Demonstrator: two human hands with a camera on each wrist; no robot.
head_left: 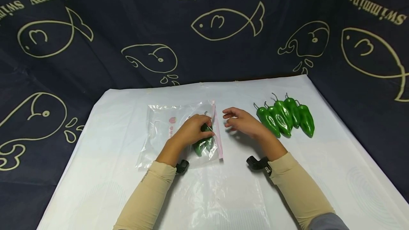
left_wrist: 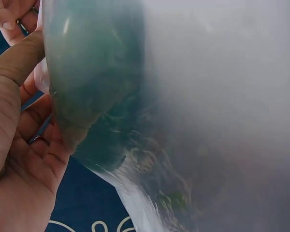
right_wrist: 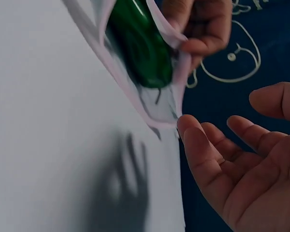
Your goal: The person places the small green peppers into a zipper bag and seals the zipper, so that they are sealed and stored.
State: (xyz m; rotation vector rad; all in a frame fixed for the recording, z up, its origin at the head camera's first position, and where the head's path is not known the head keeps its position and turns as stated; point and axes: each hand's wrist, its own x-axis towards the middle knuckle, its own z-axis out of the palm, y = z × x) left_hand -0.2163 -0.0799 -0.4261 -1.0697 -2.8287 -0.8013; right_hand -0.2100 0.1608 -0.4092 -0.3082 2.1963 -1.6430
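A clear zip bag (head_left: 159,130) with a pink strip along its mouth lies on the table, its mouth facing right. My left hand (head_left: 190,130) pinches the upper layer of the bag at that pink rim (right_wrist: 183,63), holding the mouth apart. A glossy green pepper (right_wrist: 142,48) rests inside, its stem towards the mouth. In the left wrist view, the clouded plastic (left_wrist: 222,96) covers most of the picture, with the green showing through. My right hand (head_left: 241,121) hovers just right of the mouth, fingers loosely bent and holding nothing.
Several green peppers (head_left: 282,116) lie side by side at the back right of the white table (head_left: 319,173). Another clear plastic sheet or bag (head_left: 230,194) lies flat near the front. A dark curtain (head_left: 223,56) with fish drawings hangs behind the table.
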